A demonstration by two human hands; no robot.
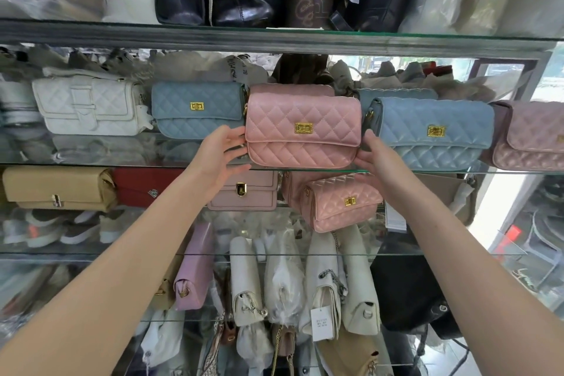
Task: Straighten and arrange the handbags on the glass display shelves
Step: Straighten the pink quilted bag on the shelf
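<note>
- Left hand lies with straight fingers against the left end of the pink quilted bag, thumb low by its bottom corner, not clasped round it.
- Right hand mirrors it at the right end, with its fingers flat to the side of the bag and partly tucked behind it.
- That bag stands upright at the front edge of the glass shelf, clasp facing out.
- Close on its left is a blue quilted bag, set further back, then a white quilted bag.
- Just to its right, a second blue bag crowds the right hand's fingertips, and a mauve bag beyond it is cut off by the frame.
- Front row count: five bags, namely one white, two blue, one pink and one mauve.
- Behind the pink and the second blue bag, only the top edge of one more bag of each colour shows.
- One level down stand four bags: a tan bag, a red bag, a pale pink bag half hidden by the left wrist, and a small pink quilted bag.
- Wrapped bags lower down are too jumbled to count.
</note>
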